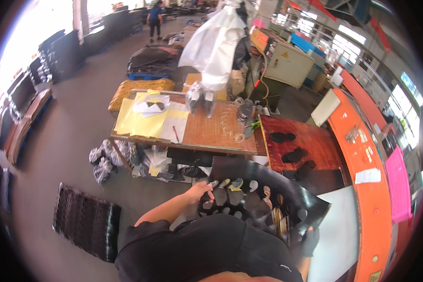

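I hold up a black, glossy flexible sheet (286, 176) with rows of cut-out holes in front of my body. My left hand (200, 191), bare, is closed on the sheet's left edge. My right hand (310, 240), in a grey glove and slightly blurred, grips its lower right edge. Through the holes, parts of things behind the sheet show. Just beyond it lies a red-stained board (315, 136) with dark sole-shaped pieces (294, 154) on top. To the right of the sheet is a pale flat plate (336, 235).
A wooden table (211, 136) ahead carries yellow sheets (129, 117), a red pen and clear coils. An orange machine frame (362, 188) runs along the right. Another black perforated sheet (87, 221) lies on the floor at left, near plastic bags (102, 170). A person (154, 21) stands far off.
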{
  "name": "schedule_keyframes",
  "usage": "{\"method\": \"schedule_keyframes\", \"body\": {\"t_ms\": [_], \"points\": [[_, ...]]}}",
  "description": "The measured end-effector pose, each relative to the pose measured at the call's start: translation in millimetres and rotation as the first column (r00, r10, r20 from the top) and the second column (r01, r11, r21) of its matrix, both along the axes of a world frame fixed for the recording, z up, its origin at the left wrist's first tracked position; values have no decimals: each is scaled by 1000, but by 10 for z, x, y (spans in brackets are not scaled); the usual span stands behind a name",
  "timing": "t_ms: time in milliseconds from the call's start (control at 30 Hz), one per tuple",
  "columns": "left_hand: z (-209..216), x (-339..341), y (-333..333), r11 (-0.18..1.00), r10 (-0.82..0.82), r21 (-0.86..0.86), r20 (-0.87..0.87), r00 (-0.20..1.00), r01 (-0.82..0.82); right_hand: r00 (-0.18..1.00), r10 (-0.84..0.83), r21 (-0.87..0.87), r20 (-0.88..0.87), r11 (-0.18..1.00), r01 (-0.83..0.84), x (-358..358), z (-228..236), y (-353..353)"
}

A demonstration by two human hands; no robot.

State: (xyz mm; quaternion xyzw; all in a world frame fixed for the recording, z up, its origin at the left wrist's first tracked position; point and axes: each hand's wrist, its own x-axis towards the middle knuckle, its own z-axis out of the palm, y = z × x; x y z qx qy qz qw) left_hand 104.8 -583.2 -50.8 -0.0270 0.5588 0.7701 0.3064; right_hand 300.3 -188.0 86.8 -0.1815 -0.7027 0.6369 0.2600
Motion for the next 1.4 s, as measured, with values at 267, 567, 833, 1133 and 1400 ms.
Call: {"method": "schedule_keyframes", "body": {"t_ms": [267,567,833,1133,1400], "points": [[-82,639,-540,880,473,-53,-7,881,-473,933,352,-67,70,935,-348,-622,-306,-238],[-44,1639,-702,721,690,-91,12,723,-687,896,409,177,175,882,-437,-1325,-869,-311],[26,1980,-972,493,860,-83,-105,499,-866,775,620,282,123,727,-626,-1385,-795,-859],[-57,1946,-2046,532,770,-329,-195,607,-781,723,651,346,230,640,-686,-1583,-804,-2149],[-402,2293,-3332,330,912,-255,-162,376,-909,656,699,402,284,534,-744,-1715,-885,-3681]]}}
